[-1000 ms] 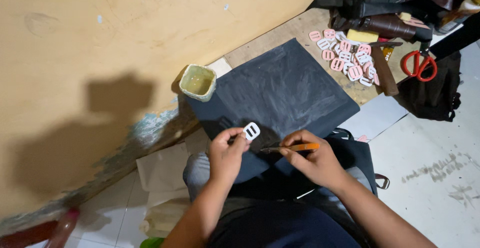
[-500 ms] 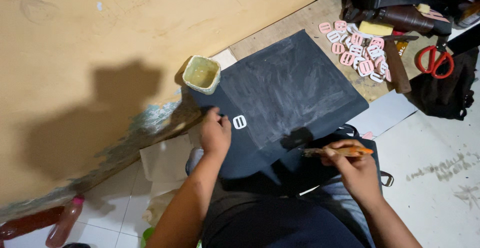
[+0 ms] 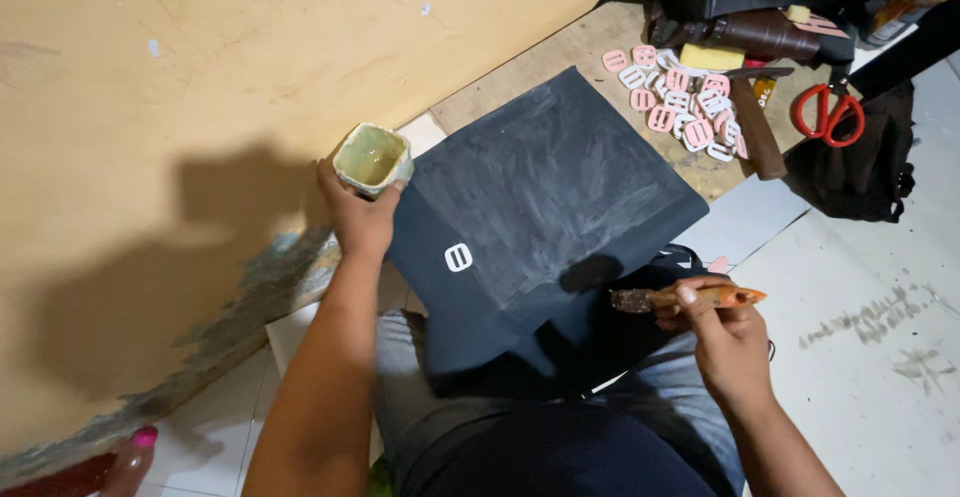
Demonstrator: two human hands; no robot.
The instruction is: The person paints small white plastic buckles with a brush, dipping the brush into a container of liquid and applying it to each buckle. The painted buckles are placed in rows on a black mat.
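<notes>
One white slotted buckle (image 3: 458,258) lies on the dark grey board (image 3: 560,187); the left hand (image 3: 358,212) grips a greenish glue cup (image 3: 372,160), the right hand (image 3: 725,332) pinches an orange-handled brush (image 3: 690,299), and many pink-and-white buckles (image 3: 680,102) await.

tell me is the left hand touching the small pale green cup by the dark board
Touching. The head view shows the left hand with fingers wrapped around the small pale green cup, beside the dark board.

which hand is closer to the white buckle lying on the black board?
Left. The left hand grips the small cup just up-left of the white buckle. The right hand holds a brush well off to the buckle's right, past the black board edge.
</notes>
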